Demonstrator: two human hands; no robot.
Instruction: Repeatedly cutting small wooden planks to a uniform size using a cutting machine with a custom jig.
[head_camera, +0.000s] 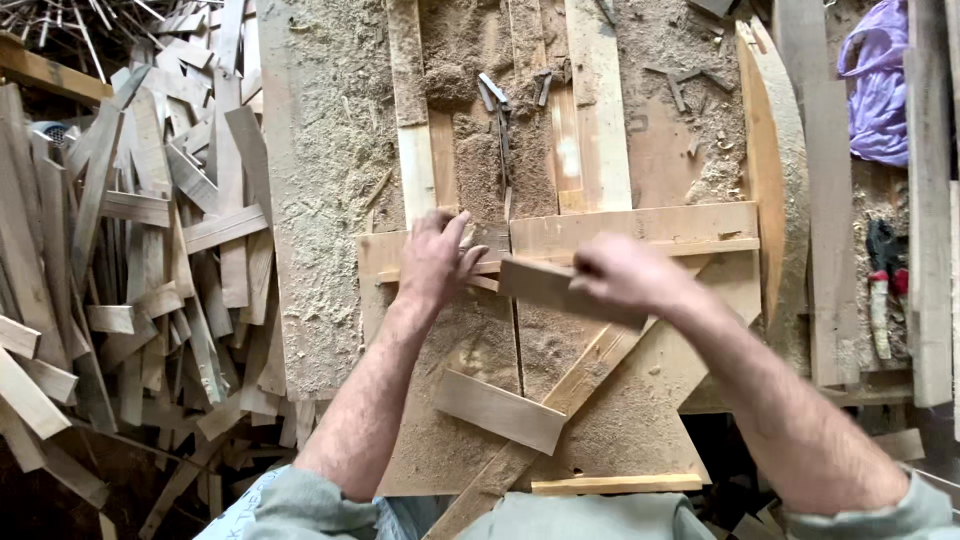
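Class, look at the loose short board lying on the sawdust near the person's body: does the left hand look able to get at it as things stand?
Probably yes. The left hand rests flat on the table, holding nothing, and the short board lies uncovered beside the left forearm, with only sawdust between.

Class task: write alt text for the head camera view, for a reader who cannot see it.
Two bare hands work over a sawdust-covered wooden bench: the right hand holds a short wooden piece, and the left hand rests beside it on a board. A heap of offcut slats lies to the left.
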